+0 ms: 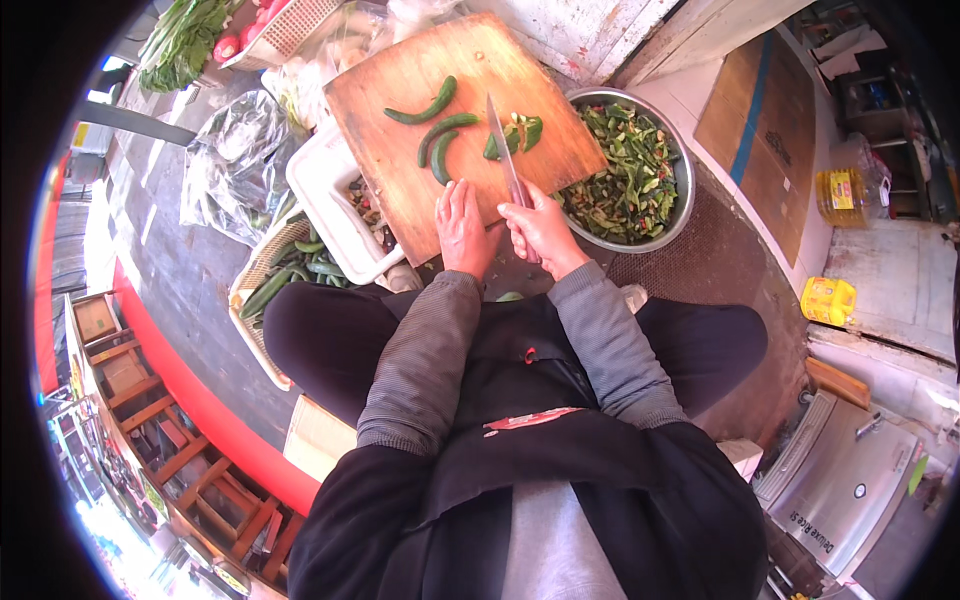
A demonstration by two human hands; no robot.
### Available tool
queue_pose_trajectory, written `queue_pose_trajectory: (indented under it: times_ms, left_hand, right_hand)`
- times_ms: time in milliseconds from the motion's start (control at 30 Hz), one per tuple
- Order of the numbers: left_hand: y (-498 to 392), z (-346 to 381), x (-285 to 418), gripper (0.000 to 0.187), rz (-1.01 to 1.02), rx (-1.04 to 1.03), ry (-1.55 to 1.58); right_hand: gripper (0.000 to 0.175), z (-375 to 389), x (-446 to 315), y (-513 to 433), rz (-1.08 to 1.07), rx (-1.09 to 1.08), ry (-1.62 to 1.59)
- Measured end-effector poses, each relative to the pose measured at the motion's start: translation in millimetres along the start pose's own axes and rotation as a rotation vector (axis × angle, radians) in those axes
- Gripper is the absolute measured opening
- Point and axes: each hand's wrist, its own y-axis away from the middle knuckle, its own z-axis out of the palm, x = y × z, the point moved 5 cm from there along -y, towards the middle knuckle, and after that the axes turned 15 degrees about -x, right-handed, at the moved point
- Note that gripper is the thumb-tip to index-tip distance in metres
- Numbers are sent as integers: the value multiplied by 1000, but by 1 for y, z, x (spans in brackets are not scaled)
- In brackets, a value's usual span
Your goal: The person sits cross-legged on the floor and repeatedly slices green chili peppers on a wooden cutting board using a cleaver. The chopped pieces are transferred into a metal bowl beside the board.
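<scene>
My right hand (545, 229) grips the handle of a kitchen knife (501, 144), its blade pointing away from me over a wooden cutting board (405, 202). Cut cucumber pieces (531, 132) lie beside the blade, partly behind it. Flat and with fingers extended, my left hand (463, 231) rests at the board's near edge, its fingertips by the end of a small cucumber (442, 156); I cannot tell whether they touch it. Two more whole curved cucumbers lie farther up, a middle one (442, 133) and a far one (427, 105).
A metal bowl (688, 187) of cut green vegetables stands right of the board, partly under its corner. To the left are a white plastic tub (322, 169) and a basket (247, 281) holding several cucumbers. A clear plastic bag (240, 161) lies beyond; an oil jug (840, 196) stands right.
</scene>
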Motion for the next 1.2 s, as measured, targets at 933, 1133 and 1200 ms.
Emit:
queue_pose_trajectory:
  times_ms: [933, 1133, 1200]
  left_hand:
    - [-36, -21, -57, 48, -310, 150, 110]
    - [-35, -21, -57, 49, -350, 113, 125]
    - [-35, -21, -57, 49, -323, 151, 103]
  right_hand:
    - [60, -13, -9, -1, -25, -10, -155]
    - [69, 2, -13, 17, -118, 4, -38]
    - [63, 4, -8, 11, -82, -8, -66]
